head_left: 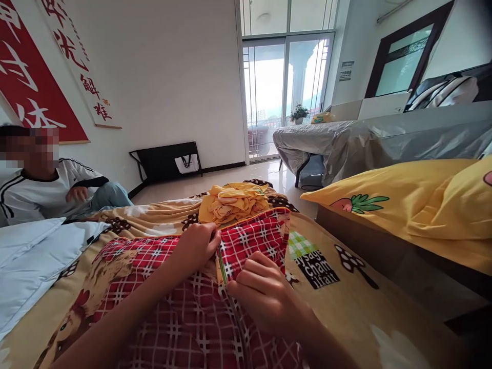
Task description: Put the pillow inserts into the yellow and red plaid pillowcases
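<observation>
In front of me on the bed lies a red plaid cushion cover [184, 307] printed with a hen, with a zip [235, 318] running down its side. My left hand [197, 246] is closed, pinching the cover's edge at the upper end of the zip. Lower and to the right, my right hand [265, 292] is closed with its fingers curled on the cover beside the zip. The cover's upper right corner stands folded up between and beyond both hands. Whether the right fingers hold the zip pull is hidden.
Crumpled yellow cloth [234, 200] lies just beyond the cover on the patterned tan blanket [346, 312]. White cushions [34, 256] are at left, near a seated person [49, 189]. At right, a yellow pillow [415, 200] rests on a cardboard box [369, 243]. Plastic-covered furniture [346, 143] stands behind.
</observation>
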{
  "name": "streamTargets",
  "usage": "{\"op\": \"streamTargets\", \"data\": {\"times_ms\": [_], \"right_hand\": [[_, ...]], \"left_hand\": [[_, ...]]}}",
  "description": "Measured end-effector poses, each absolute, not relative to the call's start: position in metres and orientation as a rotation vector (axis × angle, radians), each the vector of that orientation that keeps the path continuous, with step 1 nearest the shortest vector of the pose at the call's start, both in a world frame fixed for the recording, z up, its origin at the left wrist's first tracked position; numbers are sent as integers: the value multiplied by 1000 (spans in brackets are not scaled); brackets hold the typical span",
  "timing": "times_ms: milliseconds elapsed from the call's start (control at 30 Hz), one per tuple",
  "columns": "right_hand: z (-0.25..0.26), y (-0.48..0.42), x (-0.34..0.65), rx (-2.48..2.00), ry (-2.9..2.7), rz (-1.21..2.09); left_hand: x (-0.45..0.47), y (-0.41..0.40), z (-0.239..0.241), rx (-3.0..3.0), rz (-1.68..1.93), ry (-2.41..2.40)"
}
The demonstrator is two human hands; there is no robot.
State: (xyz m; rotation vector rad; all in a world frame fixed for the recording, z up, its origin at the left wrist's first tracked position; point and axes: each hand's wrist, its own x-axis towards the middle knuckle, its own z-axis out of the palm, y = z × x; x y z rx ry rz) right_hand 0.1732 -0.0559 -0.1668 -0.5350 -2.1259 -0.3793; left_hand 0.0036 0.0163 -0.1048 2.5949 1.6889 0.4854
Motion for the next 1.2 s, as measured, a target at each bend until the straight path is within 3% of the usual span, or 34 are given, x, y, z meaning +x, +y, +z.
{"op": "streamTargets", "data": {"times_ms": [167,367,1200], "right_hand": [[-167,-49,174,-534,-2113,-349],[-168,-38,178,-578,-2102,-293],[-177,-15,182,-632,-2118,-290]], "left_hand": [[1,8,-109,2592,549,1573],[-13,-24,-104,2689,490,770],[-20,-18,-132,2742,509,941]]}}
